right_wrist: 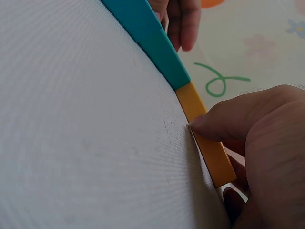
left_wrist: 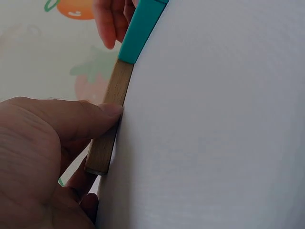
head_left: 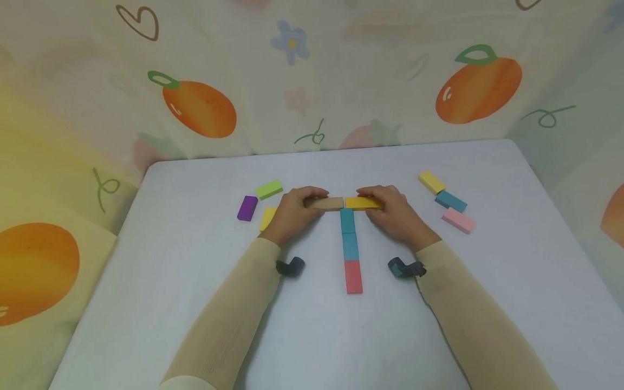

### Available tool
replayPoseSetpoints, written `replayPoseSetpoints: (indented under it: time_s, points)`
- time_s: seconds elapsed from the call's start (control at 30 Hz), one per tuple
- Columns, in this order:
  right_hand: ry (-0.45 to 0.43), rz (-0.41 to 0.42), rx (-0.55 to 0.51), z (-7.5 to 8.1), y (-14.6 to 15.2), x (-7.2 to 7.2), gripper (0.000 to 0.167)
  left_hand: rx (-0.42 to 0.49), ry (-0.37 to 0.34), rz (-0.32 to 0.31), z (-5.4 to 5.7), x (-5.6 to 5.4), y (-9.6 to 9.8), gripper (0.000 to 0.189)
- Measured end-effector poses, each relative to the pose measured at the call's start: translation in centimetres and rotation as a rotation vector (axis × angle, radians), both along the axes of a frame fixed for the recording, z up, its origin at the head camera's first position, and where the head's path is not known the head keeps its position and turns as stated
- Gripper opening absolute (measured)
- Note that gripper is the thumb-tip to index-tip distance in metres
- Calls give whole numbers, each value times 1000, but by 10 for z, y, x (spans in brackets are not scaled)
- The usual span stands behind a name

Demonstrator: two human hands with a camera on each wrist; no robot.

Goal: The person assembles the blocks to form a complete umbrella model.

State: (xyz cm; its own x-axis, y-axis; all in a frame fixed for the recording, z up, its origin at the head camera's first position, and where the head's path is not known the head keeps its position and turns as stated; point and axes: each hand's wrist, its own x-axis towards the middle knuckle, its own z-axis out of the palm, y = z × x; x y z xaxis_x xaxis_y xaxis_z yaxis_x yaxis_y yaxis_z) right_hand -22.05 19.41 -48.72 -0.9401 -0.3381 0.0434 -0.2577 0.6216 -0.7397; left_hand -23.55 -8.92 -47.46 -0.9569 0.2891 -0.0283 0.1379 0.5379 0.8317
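Fruit-printed cloth rises behind a white worktop. Fingers of the left hand pinch a wood-grained brown block, those of the right hand an orange-yellow block, both slim and nearly end to end there, long axes running left to right. From their junction, two teal blocks and a coral-red block line up lengthwise toward the person.

Under your left hand and right hand you have a white table. Beyond them hangs a pale curtain showing 2 oranges and 1 blue flower. Yellow-tinted cloth hangs left of them, greyish cloth right.
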Motion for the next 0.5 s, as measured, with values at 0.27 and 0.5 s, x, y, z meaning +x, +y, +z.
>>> replayPoseSetpoints:
  time_s: [0.27,0.5]
  points:
    - [13,-4,2,-1,0,-1,46,1,22,-6,-2,-1,2,38]
    - [18,4,-2,-2,0,-1,46,-15,30,4,-1,0,4,37]
